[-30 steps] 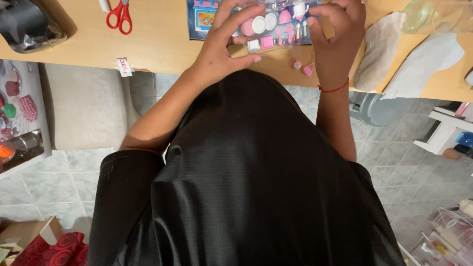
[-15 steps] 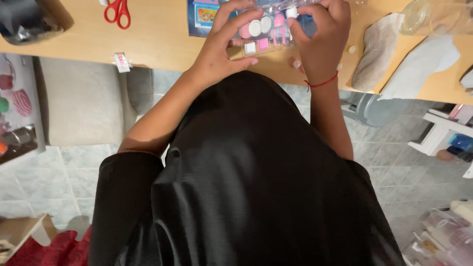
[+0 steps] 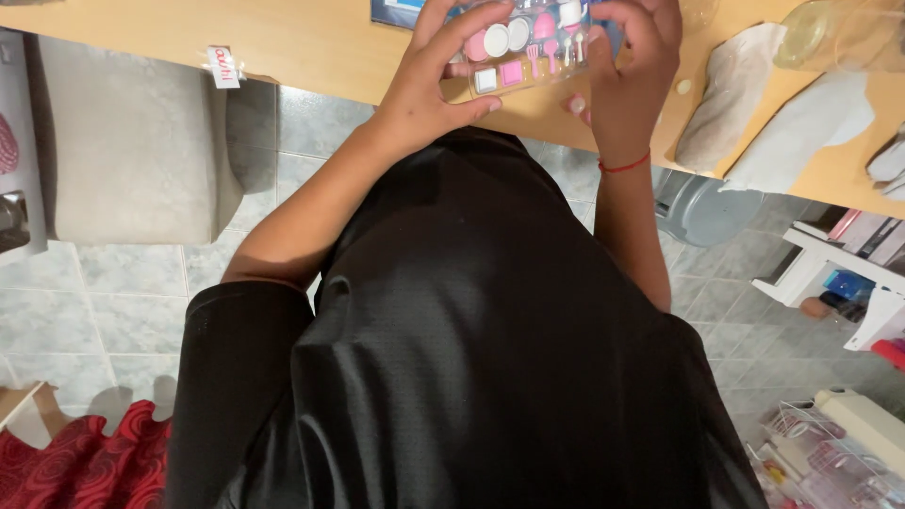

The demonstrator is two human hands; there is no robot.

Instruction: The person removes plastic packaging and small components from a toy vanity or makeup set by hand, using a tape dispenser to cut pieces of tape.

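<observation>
Gripping a clear blister pack of pink and white toy dishes [image 3: 524,45] above the near table edge [image 3: 311,80], the left hand [image 3: 424,80] and right hand [image 3: 633,71] clamp its ends. Since earlier, the red scissors have left view; a grey stool sits left.

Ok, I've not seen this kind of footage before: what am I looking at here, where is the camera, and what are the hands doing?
There is no machine here. A camera worn on a person's head looks straight down, so the black garment filling the frame is their own clothing. At the top is a wooden table. Both hands hold a clear plastic pack of tiny pink and white toy dishes: the left hand has a grip on its left side, the right hand, with a red string bracelet at the wrist, on its right side. Crumpled pale wrappings lie on the table to the right. Below is a grey tiled floor.
</observation>
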